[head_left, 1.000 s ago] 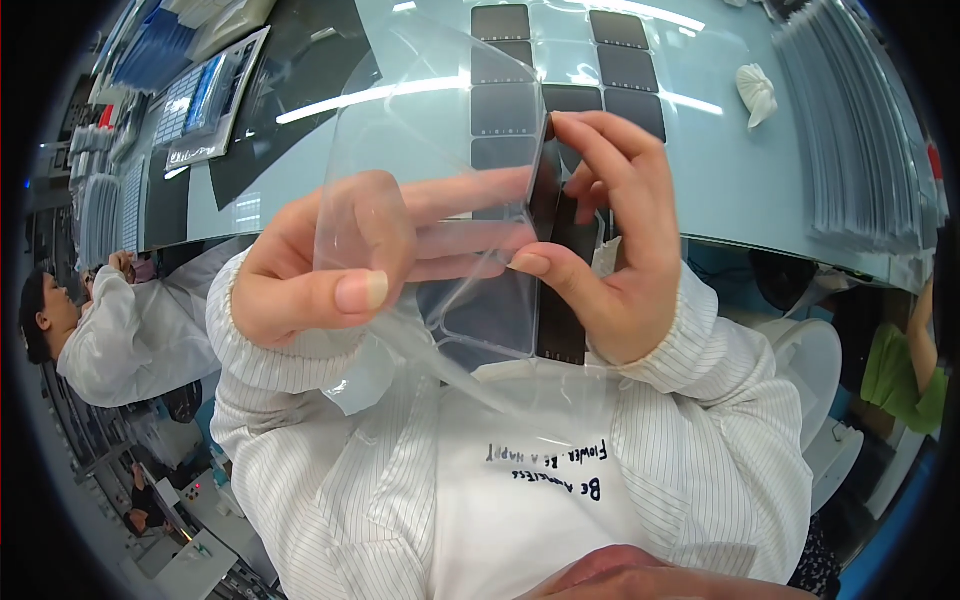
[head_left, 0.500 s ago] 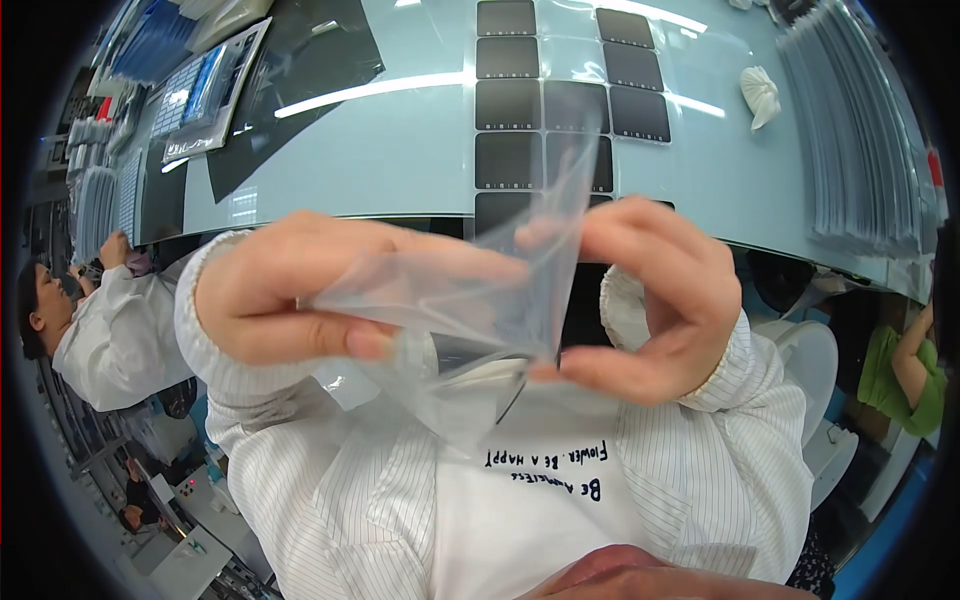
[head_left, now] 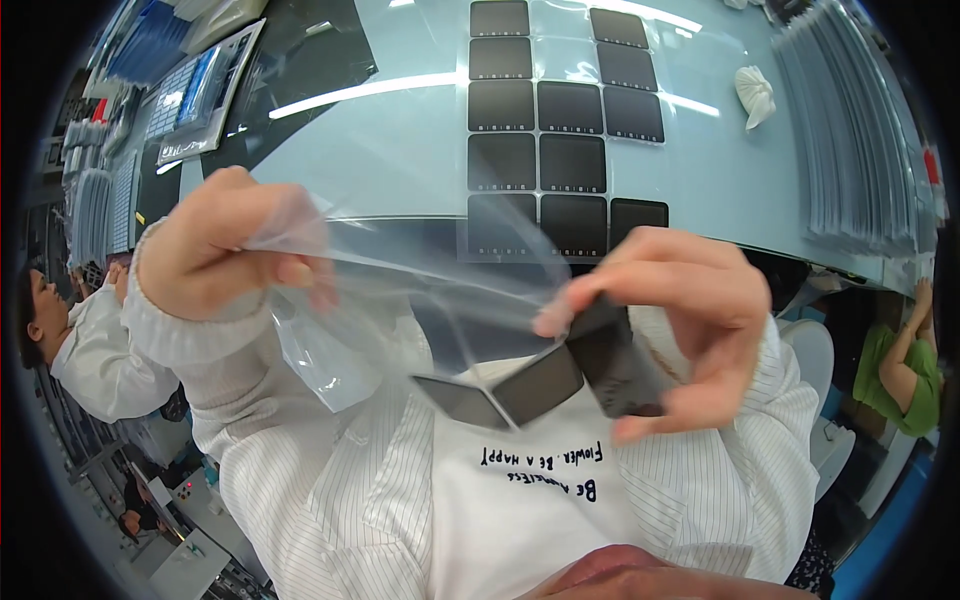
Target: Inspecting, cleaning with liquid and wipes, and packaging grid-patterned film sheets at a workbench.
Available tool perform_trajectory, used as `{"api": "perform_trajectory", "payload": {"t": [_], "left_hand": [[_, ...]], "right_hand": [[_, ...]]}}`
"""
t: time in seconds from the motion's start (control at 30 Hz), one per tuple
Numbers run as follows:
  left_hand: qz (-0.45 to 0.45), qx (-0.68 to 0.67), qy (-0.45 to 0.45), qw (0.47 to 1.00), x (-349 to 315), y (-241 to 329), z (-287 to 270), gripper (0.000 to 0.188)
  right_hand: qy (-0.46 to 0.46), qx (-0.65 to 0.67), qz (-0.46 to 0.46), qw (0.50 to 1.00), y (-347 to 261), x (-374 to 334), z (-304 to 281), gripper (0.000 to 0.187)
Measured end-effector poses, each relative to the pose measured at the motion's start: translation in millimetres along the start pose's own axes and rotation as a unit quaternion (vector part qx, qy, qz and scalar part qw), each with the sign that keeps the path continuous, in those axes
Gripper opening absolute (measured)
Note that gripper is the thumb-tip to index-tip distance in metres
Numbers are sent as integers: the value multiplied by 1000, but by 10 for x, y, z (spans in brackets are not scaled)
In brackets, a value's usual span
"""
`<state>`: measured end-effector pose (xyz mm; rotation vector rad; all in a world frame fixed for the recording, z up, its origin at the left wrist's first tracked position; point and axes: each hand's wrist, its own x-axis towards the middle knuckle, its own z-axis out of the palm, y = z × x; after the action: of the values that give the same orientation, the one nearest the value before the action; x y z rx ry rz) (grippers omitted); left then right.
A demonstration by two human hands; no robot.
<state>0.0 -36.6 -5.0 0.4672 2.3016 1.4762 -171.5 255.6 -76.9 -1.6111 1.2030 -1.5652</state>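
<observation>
My left hand (head_left: 225,250) pinches one side of a thin clear plastic film (head_left: 410,255), stretched and creased between my two hands. My right hand (head_left: 705,310), fingers curled, grips the film's other side near its fingertips, along with the edge of a dark panel (head_left: 605,365). Other dark rectangular panels (head_left: 540,385) hang at angles beside it, in front of my chest; whether they are joined is unclear. A second clear piece of plastic (head_left: 325,355) dangles below my left hand. Blur and reflections hide where the film meets the panels.
On the glass-topped table (head_left: 400,140) dark rounded panels (head_left: 502,105) lie in columns. A crumpled white wad (head_left: 755,97) and a long row of clear sleeves (head_left: 850,130) are at right. A packaged tray (head_left: 205,95) lies at left. A co-worker (head_left: 100,330) sits on the left.
My left hand has moved left and slightly up, spreading the film wide. My right hand has shifted a little right and down, and dark panels now show below the film.
</observation>
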Motion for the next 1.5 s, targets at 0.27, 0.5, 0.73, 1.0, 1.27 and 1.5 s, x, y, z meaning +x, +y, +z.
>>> {"api": "perform_trajectory", "payload": {"t": [0.27, 0.5, 0.73, 1.0, 1.27, 1.5], "left_hand": [[17, -175, 231, 957, -306, -119, 117, 20], [43, -246, 262, 932, -241, -103, 205, 21], [45, -293, 214, 931, -259, -167, 155, 22], [44, -284, 173, 942, -245, -184, 55, 19], [68, -268, 161, 948, -252, -175, 22, 22], [98, -271, 107, 952, -202, -227, -25, 25]], "right_hand": [[128, -414, 103, 895, 95, -195, -540, 63], [86, -447, 181, 872, 376, -303, -507, 50], [35, -570, 49, 819, 487, -222, -488, 27], [19, -579, 40, 814, 514, -175, -501, 29], [-11, -579, 54, 813, 489, -192, -501, 29], [59, -391, 86, 914, 133, 18, -239, 50]]}}
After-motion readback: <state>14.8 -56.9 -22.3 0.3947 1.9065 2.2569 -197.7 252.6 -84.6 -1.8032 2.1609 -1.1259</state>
